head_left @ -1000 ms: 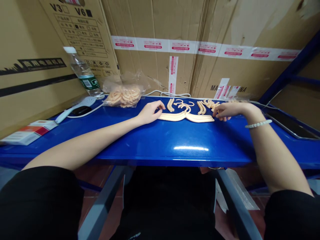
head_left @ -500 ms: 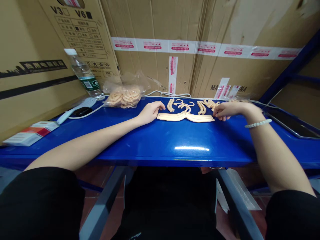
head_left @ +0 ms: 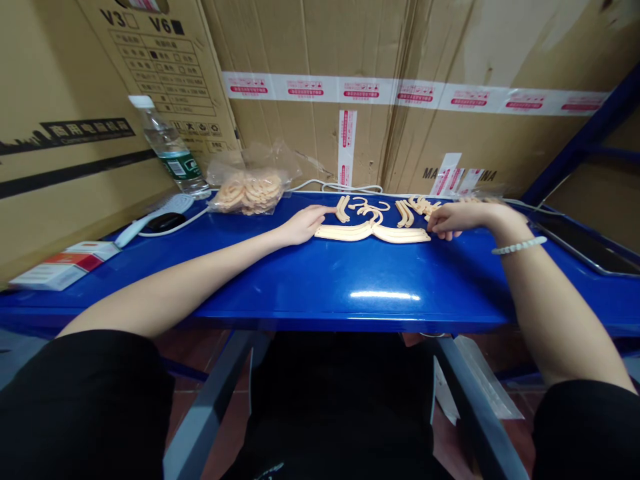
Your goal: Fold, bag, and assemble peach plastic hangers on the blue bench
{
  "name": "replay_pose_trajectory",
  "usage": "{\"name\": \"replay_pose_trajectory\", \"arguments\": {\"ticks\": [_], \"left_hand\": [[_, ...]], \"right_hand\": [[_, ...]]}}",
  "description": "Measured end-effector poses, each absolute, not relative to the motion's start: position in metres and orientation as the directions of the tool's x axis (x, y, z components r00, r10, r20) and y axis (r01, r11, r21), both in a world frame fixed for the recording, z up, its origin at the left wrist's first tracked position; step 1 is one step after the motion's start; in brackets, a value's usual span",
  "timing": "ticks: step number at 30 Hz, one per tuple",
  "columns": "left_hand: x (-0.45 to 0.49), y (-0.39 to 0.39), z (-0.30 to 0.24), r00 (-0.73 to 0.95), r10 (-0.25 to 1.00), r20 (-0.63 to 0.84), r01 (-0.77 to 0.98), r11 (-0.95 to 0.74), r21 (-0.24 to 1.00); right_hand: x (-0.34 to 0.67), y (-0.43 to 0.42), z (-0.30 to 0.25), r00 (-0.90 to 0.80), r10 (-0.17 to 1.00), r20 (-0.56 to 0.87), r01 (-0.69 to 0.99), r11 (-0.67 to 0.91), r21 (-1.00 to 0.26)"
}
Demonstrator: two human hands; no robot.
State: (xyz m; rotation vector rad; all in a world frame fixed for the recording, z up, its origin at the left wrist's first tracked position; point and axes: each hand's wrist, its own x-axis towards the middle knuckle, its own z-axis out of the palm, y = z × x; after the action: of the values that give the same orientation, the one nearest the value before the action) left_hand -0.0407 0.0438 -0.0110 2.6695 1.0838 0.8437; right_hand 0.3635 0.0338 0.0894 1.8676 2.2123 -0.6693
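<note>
Head camera: the left hand [head_left: 301, 225] has one finger out, by short, curved, cream, plastic-looking strips [head_left: 343, 209]. Long, cream, plastic-looking strips [head_left: 403, 235] lie between both hands. The right hand [head_left: 447, 218] curls down. Whether either holds anything, you can't tell. Soft touches should keep everything neat.

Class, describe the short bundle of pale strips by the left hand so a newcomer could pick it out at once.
Find the blue tabletop, then the left hand over it. By its outstretched fingertip lies a short, slightly curved bundle of pale strips. The long strips in front are much longer, and the similar short bundle lies nearer the right hand.
</note>
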Motion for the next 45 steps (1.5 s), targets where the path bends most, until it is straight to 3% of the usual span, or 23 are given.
{"name": "replay_pose_trajectory", "arguments": {"ticks": [7,21,29,32,37,40,45], "left_hand": [[-0.046,0.052,-0.015,0.582,0.726,0.366,0.629,-0.688,0.363],[-0.038,0.049,-0.013,0.516,0.782,0.351,0.636,-0.624,0.454],[-0.034,0.05,-0.014,0.557,0.779,0.288,0.657,-0.625,0.421],[-0.034,0.052,-0.017,0.558,0.77,0.31,0.646,-0.637,0.421],[-0.033,0.047,-0.013,0.489,0.791,0.369,0.655,-0.612,0.443],[-0.032,0.039,-0.006,0.483,0.79,0.377,0.622,-0.613,0.487],[-0.035,0.037,-0.003,0.45,0.794,0.409,0.612,-0.608,0.507]], "right_hand": [[0.362,0.033,0.09,-0.191,0.893,-0.408,0.969,0.105,-0.223],[0.357,0.029,0.092,-0.199,0.898,-0.392,0.976,0.147,-0.159],[0.357,0.029,0.098,-0.213,0.893,-0.397,0.976,0.174,-0.132],[0.35,0.023,0.105,-0.247,0.932,-0.267,0.969,0.232,-0.084],[0.325,0.014,0.105,-0.401,0.901,0.165,0.913,0.408,-0.009],[0.308,0.023,0.096,-0.469,0.858,0.211,0.878,0.479,0.006],[0.284,0.062,0.085,-0.535,0.833,0.142,0.845,0.529,0.08]]}}
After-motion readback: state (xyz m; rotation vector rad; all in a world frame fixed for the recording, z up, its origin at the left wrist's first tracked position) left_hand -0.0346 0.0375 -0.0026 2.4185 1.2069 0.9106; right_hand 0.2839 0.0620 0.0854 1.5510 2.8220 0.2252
